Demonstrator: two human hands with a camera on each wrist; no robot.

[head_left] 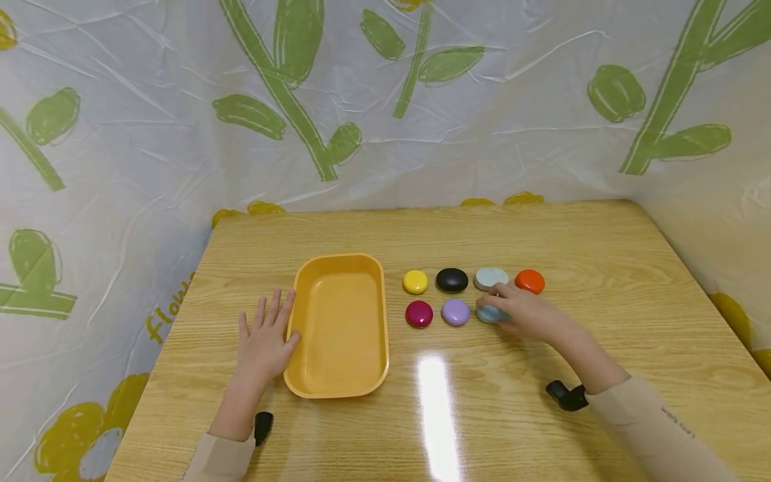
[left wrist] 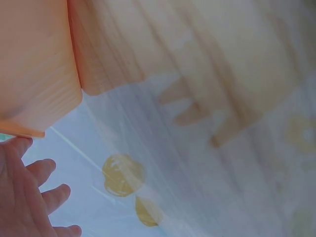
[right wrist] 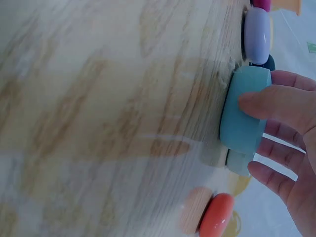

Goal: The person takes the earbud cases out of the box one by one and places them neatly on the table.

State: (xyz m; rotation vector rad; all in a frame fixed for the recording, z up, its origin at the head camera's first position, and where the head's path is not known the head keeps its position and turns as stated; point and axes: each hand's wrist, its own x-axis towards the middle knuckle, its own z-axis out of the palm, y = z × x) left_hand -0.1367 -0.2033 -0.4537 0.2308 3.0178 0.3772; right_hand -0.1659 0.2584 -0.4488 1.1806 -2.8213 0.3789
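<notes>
My right hand grips a light blue, rounded pebble-shaped piece at the near row's right end, thumb on one side and fingers on the other. Close over the table, the piece overlaps a pale grey one in the right wrist view. A purple piece and a crimson piece lie to its left. Behind are yellow, black and orange-red pieces. Fingers spread, my left hand rests against the left side of an orange-yellow tray, thumb at its rim.
The wooden table ends at a plastic sheet printed with plants, hung behind it and at both sides. Black wrist attachments show near both sleeves. A bright light reflection lies on the wood in front of the pieces.
</notes>
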